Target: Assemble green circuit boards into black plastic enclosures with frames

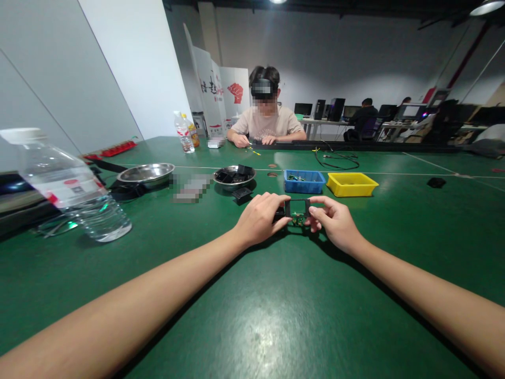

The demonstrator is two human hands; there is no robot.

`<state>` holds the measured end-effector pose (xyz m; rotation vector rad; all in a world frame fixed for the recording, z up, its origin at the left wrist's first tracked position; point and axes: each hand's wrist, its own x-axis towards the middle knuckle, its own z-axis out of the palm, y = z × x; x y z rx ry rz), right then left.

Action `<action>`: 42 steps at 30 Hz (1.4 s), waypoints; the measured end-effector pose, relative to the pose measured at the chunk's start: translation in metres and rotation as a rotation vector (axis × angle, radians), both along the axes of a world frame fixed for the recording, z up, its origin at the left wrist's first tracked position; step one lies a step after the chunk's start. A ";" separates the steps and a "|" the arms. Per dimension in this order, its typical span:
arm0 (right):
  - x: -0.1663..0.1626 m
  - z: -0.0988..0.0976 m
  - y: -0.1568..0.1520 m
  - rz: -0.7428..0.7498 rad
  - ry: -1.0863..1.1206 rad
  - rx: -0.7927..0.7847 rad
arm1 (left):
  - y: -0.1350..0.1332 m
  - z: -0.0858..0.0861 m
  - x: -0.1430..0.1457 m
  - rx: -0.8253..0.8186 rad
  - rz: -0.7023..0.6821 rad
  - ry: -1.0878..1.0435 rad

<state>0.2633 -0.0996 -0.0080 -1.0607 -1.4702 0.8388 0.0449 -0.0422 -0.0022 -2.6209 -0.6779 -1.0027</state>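
Note:
Both my hands meet over the green table (252,316) and grip a small black rectangular frame (297,207) between them. My left hand (258,218) pinches its left end with curled fingers. My right hand (333,221) pinches the right end. A small green circuit piece (296,221) shows just under the frame, between my fingers. Another black part (242,193) lies on the table a little beyond my left hand.
A clear water bottle (67,189) lies at the near left. Beyond my hands stand two metal bowls (145,173) (234,176), a blue bin (304,181) and a yellow bin (352,184). A person (265,123) sits across the table. A cable (335,158) lies near them.

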 end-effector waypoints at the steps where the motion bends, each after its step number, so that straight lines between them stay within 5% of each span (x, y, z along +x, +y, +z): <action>1: 0.001 0.000 -0.001 0.005 -0.044 0.031 | 0.000 0.000 0.000 0.003 0.004 0.000; 7: 0.008 0.002 -0.002 -0.037 -0.451 0.286 | 0.000 0.000 0.001 0.008 -0.001 0.016; 17: 0.009 0.002 0.000 -0.071 -0.533 0.355 | -0.001 0.000 0.001 -0.010 -0.022 0.025; 28: 0.002 0.003 -0.003 -0.058 -0.747 0.644 | -0.008 0.002 0.004 -0.055 -0.062 0.084; 38: 0.068 0.006 0.032 -0.404 -0.746 0.401 | 0.017 -0.004 -0.009 -0.284 0.107 0.092; 42: 0.088 -0.001 0.041 -0.366 -0.870 0.280 | 0.028 -0.010 -0.016 -0.372 0.102 0.137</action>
